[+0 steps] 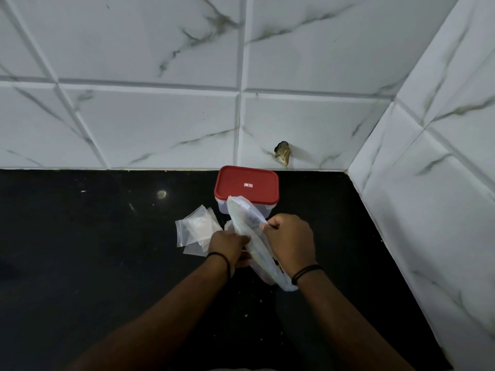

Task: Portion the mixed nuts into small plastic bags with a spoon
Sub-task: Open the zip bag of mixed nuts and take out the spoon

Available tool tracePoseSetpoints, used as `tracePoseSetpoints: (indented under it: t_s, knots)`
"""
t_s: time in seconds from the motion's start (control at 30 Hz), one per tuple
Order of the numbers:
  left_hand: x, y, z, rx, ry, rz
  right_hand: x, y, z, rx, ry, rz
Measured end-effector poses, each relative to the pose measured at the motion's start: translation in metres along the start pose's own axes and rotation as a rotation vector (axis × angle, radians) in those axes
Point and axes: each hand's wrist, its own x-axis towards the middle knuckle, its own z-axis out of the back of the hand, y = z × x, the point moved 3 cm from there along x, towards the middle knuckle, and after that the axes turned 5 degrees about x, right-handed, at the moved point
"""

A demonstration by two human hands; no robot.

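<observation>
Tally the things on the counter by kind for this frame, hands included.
Hands: 2, left hand and right hand, both gripping the big bag
Big bag: 1
Red-lidded box: 1
Pile of small bags: 1; number of bags unclear
Spoon: 0 visible
Total: 5

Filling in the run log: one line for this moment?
left hand: grips bag | right hand: grips bag | box: lid on | spoon: unseen
</observation>
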Motion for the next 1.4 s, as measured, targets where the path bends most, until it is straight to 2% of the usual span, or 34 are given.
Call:
tracePoseSetpoints:
  t_s: [0.13, 0.27, 0.33, 0.5, 0.57, 0.7, 0.93, 1.13, 1.23, 1.4]
  knots:
    - [0.001, -0.003, -0.01, -0.111, 0.035, 0.033, -0.002, -0.003, -0.006, -0.042, 0.023, 0.016]
    - [0.001, -0.005, -0.017, -0.148, 0.03, 0.062, -0.001, -0.007, -0.01, 0.09, 0.072, -0.065]
    - [0.0, -0.009, -0.018, -0.199, 0.059, 0.07, 0.001, -0.014, -0.01, 0.237, 0.095, -0.197]
    - [0.005, -0.016, -0.007, -0.26, 0.104, 0.119, 0.006, -0.035, -0.007, 0.835, 0.167, -0.835]
    - [0.01, -0.019, -0.001, -0.225, 0.117, 0.101, 0.005, -0.037, -0.003, 0.941, 0.179, -0.927]
    - [0.019, -0.026, 0.009, -0.197, 0.174, 0.078, 0.001, -0.038, 0.002, 1.076, 0.168, -0.993]
    - [0.025, -0.038, 0.03, -0.058, 0.236, 0.132, -0.006, -0.048, 0.012, 1.107, 0.156, -1.115]
    - [0.032, -0.046, 0.03, 0.005, 0.28, 0.124, -0.016, -0.066, 0.009, 0.869, 0.242, -1.173]
    - [0.041, -0.043, 0.027, 0.002, 0.29, 0.121, -0.021, -0.072, 0.007, 0.784, 0.226, -1.213]
    - [0.052, -0.038, 0.026, 0.047, 0.31, 0.199, -0.026, -0.081, 0.004, 0.915, 0.203, -1.331]
